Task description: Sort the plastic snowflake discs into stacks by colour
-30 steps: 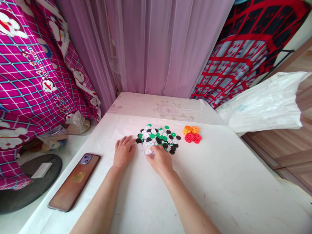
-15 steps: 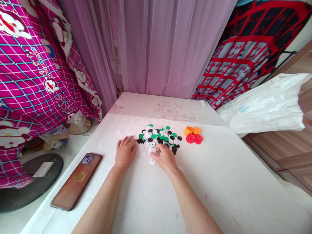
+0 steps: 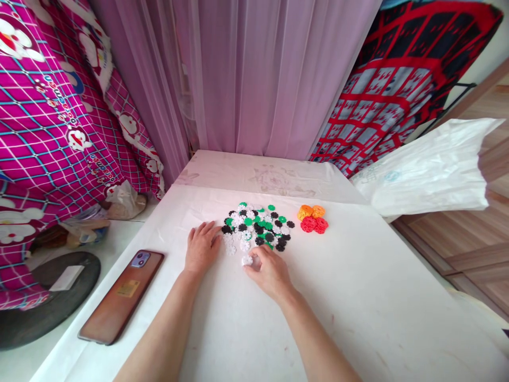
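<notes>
A loose pile of white, black and green snowflake-shaped plastic discs lies at the middle of the table. My left hand rests flat at the pile's left edge, fingers stretched out and holding nothing. In front of the pile, my right hand curls its thumb and forefinger around a small stack of white snowflake discs. Several white discs lie between the two hands. Sorted by colour to the right are orange discs and red discs, in low stacks.
A brown phone lies face down on the left of the white-covered table. A white plastic bag hangs at the right edge. Behind the table is a purple curtain, and a pink patterned cloth drapes at the left.
My right hand has moved slightly toward me, from the pile's front edge to the white stack, with its fingers now around it. The left hand stays in place.
</notes>
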A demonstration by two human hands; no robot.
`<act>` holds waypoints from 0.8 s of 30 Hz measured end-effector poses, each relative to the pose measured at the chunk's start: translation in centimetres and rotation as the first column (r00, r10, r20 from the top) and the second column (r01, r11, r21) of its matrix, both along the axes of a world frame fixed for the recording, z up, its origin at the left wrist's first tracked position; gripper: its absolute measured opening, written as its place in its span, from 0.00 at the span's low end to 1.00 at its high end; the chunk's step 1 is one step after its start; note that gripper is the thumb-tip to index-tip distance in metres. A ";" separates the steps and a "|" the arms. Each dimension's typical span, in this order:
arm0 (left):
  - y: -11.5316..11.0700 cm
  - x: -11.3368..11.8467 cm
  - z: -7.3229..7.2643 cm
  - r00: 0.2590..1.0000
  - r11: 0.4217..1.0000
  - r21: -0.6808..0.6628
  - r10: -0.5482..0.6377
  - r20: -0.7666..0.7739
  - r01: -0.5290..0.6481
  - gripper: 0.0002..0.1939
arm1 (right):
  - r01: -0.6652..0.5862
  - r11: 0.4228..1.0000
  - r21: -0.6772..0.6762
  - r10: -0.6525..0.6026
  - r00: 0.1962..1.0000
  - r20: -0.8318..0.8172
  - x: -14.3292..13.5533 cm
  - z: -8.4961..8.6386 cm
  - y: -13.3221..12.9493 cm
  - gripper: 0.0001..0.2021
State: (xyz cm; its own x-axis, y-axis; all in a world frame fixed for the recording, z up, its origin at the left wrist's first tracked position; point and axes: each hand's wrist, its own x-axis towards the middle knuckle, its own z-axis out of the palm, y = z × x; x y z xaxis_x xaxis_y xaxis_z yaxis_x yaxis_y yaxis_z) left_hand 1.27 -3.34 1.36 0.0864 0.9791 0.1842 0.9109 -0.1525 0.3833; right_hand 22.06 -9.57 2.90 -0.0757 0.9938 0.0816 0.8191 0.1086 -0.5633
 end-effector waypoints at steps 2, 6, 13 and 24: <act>0.0 0.0 0.1 1.000 1.000 -0.011 0.001 -0.005 -0.001 0.19 | -0.005 1.000 -0.006 0.005 0.999 0.033 0.0 0.0 0.0 0.12; -0.1 0.1 0.2 1.000 1.000 -0.009 -0.001 -0.001 0.001 0.19 | -0.032 0.998 -0.047 0.036 0.995 0.090 -0.1 0.4 -0.2 0.13; 0.0 0.1 0.2 1.000 1.000 -0.019 0.001 -0.011 -0.002 0.19 | -0.005 0.996 -0.083 0.018 0.989 0.149 -0.4 1.1 0.0 0.08; 0.1 0.0 -0.3 1.000 1.000 0.018 0.005 0.003 -0.005 0.19 | 0.028 0.999 0.015 -0.029 0.999 0.044 0.5 -0.3 0.5 0.09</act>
State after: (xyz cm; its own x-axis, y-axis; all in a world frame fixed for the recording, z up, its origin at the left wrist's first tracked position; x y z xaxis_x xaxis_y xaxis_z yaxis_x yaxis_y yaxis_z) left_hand 1.25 -3.23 1.09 0.0812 0.9761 0.2015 0.9107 -0.1548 0.3829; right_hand 22.57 -9.03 2.57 -0.0509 0.9943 0.0933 0.8460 0.0926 -0.5251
